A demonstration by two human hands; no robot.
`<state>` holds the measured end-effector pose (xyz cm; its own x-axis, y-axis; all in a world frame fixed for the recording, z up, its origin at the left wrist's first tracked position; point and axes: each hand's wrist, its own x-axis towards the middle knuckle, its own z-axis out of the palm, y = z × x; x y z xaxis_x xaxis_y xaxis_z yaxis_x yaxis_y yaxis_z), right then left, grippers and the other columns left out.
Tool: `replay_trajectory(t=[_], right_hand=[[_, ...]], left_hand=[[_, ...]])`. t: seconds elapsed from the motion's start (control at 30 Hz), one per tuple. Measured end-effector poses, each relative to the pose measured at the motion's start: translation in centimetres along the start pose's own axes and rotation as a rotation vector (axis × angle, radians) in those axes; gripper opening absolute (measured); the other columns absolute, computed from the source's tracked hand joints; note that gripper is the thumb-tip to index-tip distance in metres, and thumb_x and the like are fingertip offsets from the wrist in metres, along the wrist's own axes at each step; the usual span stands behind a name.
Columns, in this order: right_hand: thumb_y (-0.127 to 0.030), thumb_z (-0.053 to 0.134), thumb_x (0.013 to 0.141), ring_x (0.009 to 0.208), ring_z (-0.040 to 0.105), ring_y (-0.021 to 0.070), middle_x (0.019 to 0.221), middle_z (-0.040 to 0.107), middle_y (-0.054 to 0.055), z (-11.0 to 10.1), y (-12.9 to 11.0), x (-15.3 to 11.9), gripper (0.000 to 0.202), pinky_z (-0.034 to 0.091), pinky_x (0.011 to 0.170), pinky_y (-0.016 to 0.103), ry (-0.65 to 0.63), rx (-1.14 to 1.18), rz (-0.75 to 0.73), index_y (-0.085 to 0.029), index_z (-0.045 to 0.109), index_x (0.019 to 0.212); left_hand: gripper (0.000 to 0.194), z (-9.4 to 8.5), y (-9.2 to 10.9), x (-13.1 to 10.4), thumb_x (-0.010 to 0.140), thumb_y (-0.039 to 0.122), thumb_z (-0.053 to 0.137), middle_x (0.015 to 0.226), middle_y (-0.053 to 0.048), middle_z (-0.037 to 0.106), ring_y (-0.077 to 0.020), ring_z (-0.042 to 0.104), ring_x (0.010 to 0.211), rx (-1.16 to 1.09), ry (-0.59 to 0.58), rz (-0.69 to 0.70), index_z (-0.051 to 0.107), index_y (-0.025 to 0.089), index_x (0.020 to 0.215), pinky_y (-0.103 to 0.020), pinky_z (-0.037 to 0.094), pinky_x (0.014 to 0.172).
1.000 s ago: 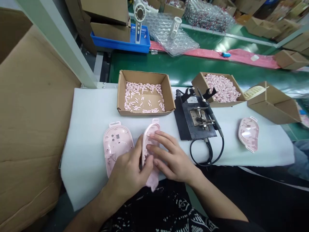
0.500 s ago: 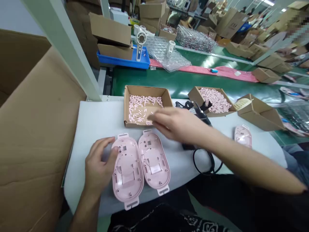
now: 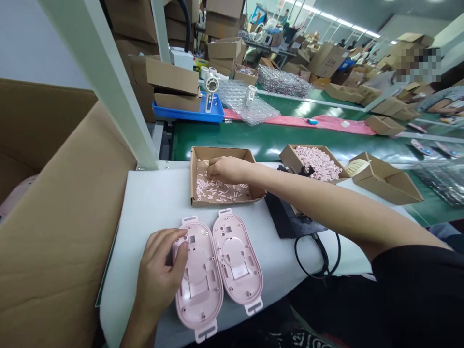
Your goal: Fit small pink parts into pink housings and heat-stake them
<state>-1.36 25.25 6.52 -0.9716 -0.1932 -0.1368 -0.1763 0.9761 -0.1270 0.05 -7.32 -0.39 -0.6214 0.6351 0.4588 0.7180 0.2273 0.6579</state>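
Note:
Two pink oval plastic shells lie side by side on the white work surface: the left shell (image 3: 199,280) and the right shell (image 3: 238,258). My left hand (image 3: 163,266) rests at the upper left edge of the left shell, thumb and fingers apart, with nothing held. Inside a shallow cardboard box (image 3: 226,200) are many small pink parts (image 3: 217,191). My right hand (image 3: 230,170) reaches into that box, fingers bent down and pressed together over the parts; whatever lies between the fingertips is hidden.
A second box with pink parts (image 3: 319,162) and an open cardboard box (image 3: 386,181) stand at the right. A black cable (image 3: 339,256) loops beside a black object (image 3: 281,217). A post (image 3: 112,96) and large carton (image 3: 72,232) flank the left. Behind runs a green conveyor (image 3: 232,140).
My right hand has moved left and deeper into the box of small pink parts. The small parts lie nearer the front of the box. The view has shifted.

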Motion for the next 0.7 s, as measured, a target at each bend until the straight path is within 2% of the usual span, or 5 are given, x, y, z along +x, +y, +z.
replay_trajectory(t=[0.07,0.2,0.37,0.53,0.7], right_hand=[[-0.018,0.064,0.094,0.091,0.067,0.0189,0.1,0.073,0.006,-0.8,0.5,-1.1,0.016,0.05,0.085,0.032,0.032,0.03,-0.022,-0.021,0.078,0.1],[-0.021,0.069,0.093,0.105,0.064,0.0215,0.108,0.071,0.007,-2.8,0.5,-3.5,0.011,0.047,0.098,0.038,0.168,0.047,-0.045,-0.022,0.079,0.096],[-0.024,0.062,0.1,0.081,0.066,0.0151,0.095,0.071,0.005,-3.6,-3.9,-9.6,0.017,0.053,0.076,0.03,0.327,0.146,-0.029,-0.02,0.078,0.103],[-0.017,0.058,0.101,0.092,0.071,0.0167,0.103,0.075,0.008,0.9,-9.6,-14.3,0.018,0.06,0.082,0.029,0.403,0.256,-0.131,-0.012,0.071,0.113],[-0.017,0.059,0.101,0.108,0.064,0.0221,0.115,0.073,0.009,6.4,-10.1,-14.0,0.02,0.059,0.094,0.039,0.424,0.173,-0.197,-0.012,0.068,0.118]], left_hand=[[0.016,0.1,0.0,0.2,0.096,0.02,0.06,0.107,-0.003,0.068,-0.0187,0.06,0.104,0.006,-0.001,0.015,0.065,0.024,0.11,-0.034,0.049,0.093],[0.018,0.1,0.2,0.7,0.094,0.014,0.061,0.107,-0.005,0.066,-0.0189,0.059,0.104,0.022,-0.005,0.111,0.064,0.021,0.11,-0.035,0.048,0.093],[0.027,-0.2,1.4,1.1,0.088,0.004,0.064,0.111,-0.009,0.064,-0.0225,0.057,0.109,-0.037,-0.091,0.334,0.064,0.018,0.111,-0.042,0.047,0.096],[0.024,0.2,3.4,1.4,0.088,0.009,0.066,0.11,-0.006,0.069,-0.0262,0.056,0.115,-0.009,-0.245,0.353,0.066,0.019,0.11,-0.047,0.043,0.1],[0.019,1.5,4.8,2.2,0.091,0.016,0.065,0.11,-0.007,0.07,-0.027,0.058,0.108,0.143,-0.295,0.304,0.068,0.017,0.109,-0.047,0.045,0.095]])
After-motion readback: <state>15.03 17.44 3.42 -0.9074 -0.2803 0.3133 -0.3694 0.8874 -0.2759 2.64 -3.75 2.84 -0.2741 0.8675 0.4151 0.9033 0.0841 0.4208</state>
